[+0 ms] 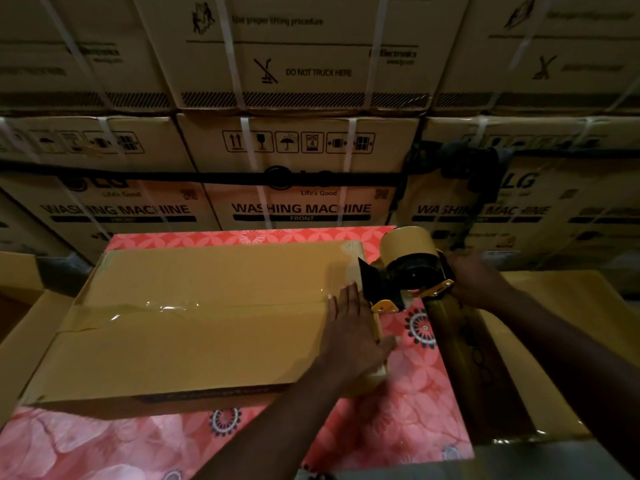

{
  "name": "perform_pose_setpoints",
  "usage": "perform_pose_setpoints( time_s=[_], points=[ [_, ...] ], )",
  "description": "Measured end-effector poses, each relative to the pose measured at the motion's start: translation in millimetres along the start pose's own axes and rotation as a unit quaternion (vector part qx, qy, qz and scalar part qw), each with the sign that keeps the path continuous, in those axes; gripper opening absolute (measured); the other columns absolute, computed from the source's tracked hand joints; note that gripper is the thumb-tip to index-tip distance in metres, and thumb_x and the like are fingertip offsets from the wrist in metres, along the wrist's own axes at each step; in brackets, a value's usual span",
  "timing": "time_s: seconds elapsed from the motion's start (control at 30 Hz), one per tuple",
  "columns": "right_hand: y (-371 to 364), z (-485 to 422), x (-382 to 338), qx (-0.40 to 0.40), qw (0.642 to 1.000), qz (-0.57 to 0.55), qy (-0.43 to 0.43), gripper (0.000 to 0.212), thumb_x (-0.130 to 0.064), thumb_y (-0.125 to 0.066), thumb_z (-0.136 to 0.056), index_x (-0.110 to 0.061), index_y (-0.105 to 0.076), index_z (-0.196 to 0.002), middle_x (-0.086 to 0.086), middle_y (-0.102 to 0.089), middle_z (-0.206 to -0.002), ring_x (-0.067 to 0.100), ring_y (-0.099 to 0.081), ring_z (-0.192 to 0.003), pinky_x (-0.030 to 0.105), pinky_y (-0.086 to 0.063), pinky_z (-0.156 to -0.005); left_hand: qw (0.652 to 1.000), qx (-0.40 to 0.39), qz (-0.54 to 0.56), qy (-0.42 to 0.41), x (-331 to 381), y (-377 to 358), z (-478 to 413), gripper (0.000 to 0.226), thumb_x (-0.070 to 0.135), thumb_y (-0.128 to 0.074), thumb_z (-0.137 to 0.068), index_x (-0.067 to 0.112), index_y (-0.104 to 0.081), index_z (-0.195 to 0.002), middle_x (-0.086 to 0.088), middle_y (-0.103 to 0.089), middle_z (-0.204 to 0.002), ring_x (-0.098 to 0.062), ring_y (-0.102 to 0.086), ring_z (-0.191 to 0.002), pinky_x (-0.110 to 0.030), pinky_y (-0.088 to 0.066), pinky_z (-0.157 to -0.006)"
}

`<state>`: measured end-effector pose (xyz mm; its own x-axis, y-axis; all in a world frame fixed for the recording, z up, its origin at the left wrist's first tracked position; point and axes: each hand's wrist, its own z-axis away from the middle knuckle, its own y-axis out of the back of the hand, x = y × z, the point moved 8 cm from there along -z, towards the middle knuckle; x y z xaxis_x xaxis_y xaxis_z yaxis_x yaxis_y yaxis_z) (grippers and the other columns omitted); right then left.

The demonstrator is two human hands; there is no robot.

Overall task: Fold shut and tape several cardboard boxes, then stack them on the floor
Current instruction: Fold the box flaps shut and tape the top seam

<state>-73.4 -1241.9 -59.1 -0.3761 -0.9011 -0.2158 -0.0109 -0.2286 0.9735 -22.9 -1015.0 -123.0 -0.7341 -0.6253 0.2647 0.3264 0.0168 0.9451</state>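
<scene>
A flat brown cardboard box [194, 323] lies on a red patterned cloth [408, 393], its flaps folded shut. A strip of clear tape [166, 306] runs along the middle seam. My left hand [349, 327] rests flat with straight fingers on the box's right end, by the seam. My right hand [474, 278] grips the handle of a tape dispenser [405, 268] with a brown tape roll, held just off the box's right edge. The dispenser's black blade end points at the box edge.
Large strapped washing machine cartons [301, 188] form a wall right behind the cloth. More cardboard boxes lie at the left [20, 306] and at the right [554, 323], under my right forearm.
</scene>
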Motion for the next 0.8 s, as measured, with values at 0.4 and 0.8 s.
perform_pose_setpoints(
  time_s=[0.4,0.8],
  points=[
    [-11,14,26,-0.012,0.995,-0.101,-0.010,0.020,-0.017,-0.081,-0.082,-0.016,-0.068,-0.097,-0.001,-0.072,-0.092,0.018,-0.068,-0.083,0.039,-0.057,-0.072,0.998,0.054,0.011,-0.004,1,-3,-1,0.096,0.055,-0.016,-0.082,-0.003,-0.007,-0.159,-0.023,-0.002,-0.167,-0.034,0.000,-0.156,-0.054,0.005,-0.124],
    [-46,18,55,-0.072,0.985,-0.112,-0.111,0.018,-0.035,-0.079,-0.080,-0.031,-0.062,-0.081,-0.004,-0.066,-0.083,0.023,-0.068,-0.082,0.040,-0.055,-0.075,0.997,0.068,-0.004,-0.022,4,-3,3,0.087,0.052,-0.023,-0.092,-0.006,-0.014,-0.157,-0.026,-0.006,-0.166,-0.038,-0.005,-0.155,-0.059,0.000,-0.123]
  ],
)
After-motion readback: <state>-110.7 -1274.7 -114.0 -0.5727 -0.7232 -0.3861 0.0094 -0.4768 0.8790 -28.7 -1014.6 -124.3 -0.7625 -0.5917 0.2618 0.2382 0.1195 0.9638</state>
